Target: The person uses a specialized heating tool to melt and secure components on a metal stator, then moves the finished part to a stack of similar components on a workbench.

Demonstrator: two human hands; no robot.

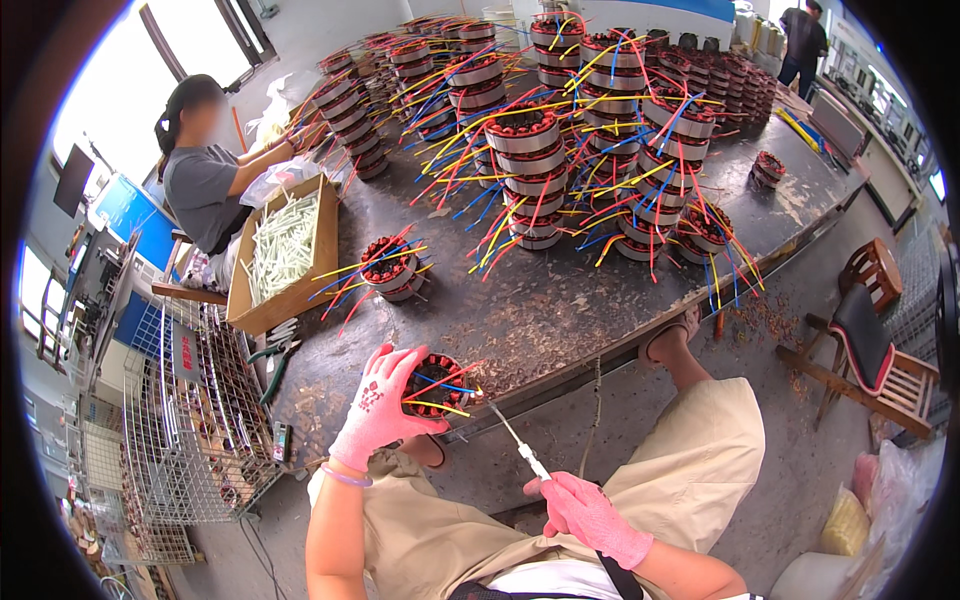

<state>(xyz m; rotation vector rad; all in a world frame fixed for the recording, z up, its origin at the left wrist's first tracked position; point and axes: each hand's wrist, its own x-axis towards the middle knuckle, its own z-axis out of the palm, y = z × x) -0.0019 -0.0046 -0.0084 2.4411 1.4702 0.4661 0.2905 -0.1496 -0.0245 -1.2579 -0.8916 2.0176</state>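
Observation:
My left hand, in a pink glove, grips a motor stator at the near table edge. The stator has red windings and a dark core; blue, yellow and red wires stick out to its right. My right hand, also gloved in pink, is closed round a thin tool with a white handle and a long metal shaft. Its tip lies close to the stator's wire ends; whether they touch I cannot tell. Another stator with loose wires sits on the table just beyond my left hand.
Tall stacks of stators fill the table's far side. At left stands a cardboard box of white sticks, with pliers near it. A co-worker sits beyond the box. Wire racks are at left, a wooden chair at right.

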